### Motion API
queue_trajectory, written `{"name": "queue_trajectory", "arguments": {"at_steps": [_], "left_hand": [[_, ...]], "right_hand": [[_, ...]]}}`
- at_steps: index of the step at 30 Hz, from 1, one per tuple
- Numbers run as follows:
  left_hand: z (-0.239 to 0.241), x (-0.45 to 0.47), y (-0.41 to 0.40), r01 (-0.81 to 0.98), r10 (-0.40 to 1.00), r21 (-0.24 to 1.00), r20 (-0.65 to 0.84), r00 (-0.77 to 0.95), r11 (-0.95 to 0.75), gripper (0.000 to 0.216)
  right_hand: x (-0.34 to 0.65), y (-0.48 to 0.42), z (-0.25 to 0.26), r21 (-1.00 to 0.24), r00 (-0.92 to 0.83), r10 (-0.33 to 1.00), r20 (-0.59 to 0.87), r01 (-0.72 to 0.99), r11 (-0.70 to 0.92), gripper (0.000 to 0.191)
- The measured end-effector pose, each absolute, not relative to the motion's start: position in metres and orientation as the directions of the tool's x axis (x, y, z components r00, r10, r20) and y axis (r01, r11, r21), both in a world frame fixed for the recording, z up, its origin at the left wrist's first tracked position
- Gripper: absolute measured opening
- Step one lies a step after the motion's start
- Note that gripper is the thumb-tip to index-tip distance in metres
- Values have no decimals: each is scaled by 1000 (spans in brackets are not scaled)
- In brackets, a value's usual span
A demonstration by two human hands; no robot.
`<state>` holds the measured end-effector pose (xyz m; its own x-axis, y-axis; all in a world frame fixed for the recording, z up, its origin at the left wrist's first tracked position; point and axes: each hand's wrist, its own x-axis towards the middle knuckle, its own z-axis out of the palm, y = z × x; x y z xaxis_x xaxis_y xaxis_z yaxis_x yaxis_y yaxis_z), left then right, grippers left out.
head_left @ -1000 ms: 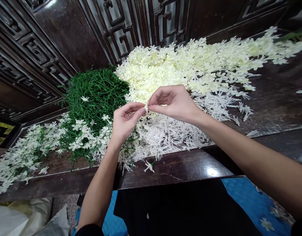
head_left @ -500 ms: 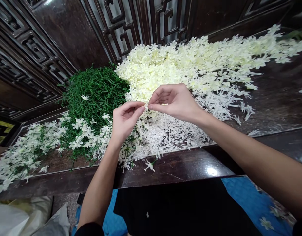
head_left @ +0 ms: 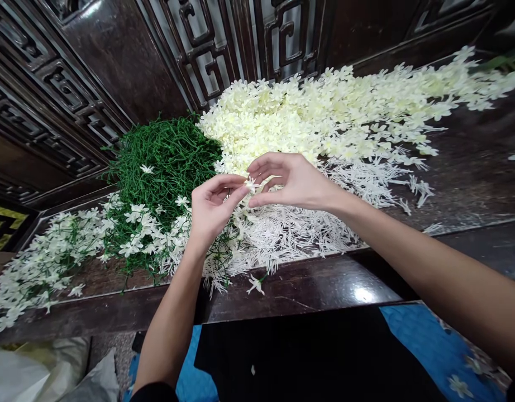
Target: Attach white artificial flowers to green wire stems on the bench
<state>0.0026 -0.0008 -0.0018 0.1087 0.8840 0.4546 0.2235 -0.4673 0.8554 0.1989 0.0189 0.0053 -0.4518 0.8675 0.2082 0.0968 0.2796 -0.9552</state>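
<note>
My left hand (head_left: 213,206) and my right hand (head_left: 289,181) meet above a dark wooden bench (head_left: 324,279). Between their fingertips sits a small white artificial flower (head_left: 251,184). The left thumb and forefinger pinch it. The right fingers are curled around it from the other side. Under the hands lies a spread of thin white plastic stamen pieces (head_left: 291,229). Behind them is a big heap of cream flower petals (head_left: 324,111). A mound of green plastic stems (head_left: 165,156) lies to the left.
Assembled stems with white flowers (head_left: 52,257) trail along the bench's left end. One loose flower (head_left: 255,285) lies at the front edge. Carved dark wood panels (head_left: 199,50) back the bench. Blue cloth (head_left: 425,346) and white bags (head_left: 39,368) are below.
Both hands dropped slightly toward the bench. My right fingers loosened and spread a little around the small flower; the left pinch stayed.
</note>
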Motion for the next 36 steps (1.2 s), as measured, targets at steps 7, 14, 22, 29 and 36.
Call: {"name": "queue_trajectory", "arguments": {"at_steps": [7,14,22,29,36], "left_hand": [[-1,2,-1,239,900,867,425,99,-436,16],[0,1,-1,219,901,875,411,139,-432,12],[-5,2,0,199,867,844,494,69,-497,36],[-8,1,1,185,922,906,353,161,-380,15],[-6,2,-1,295,916,868,376,137,-400,8]], "right_hand": [[192,14,2,-962,-434,873,224,47,270,24],[197,19,4,-956,-362,910,204,127,265,19],[201,21,7,-966,-319,930,184,115,230,16],[203,17,10,-939,-359,895,264,117,324,17],[202,15,10,-929,-411,864,292,92,358,12]]}}
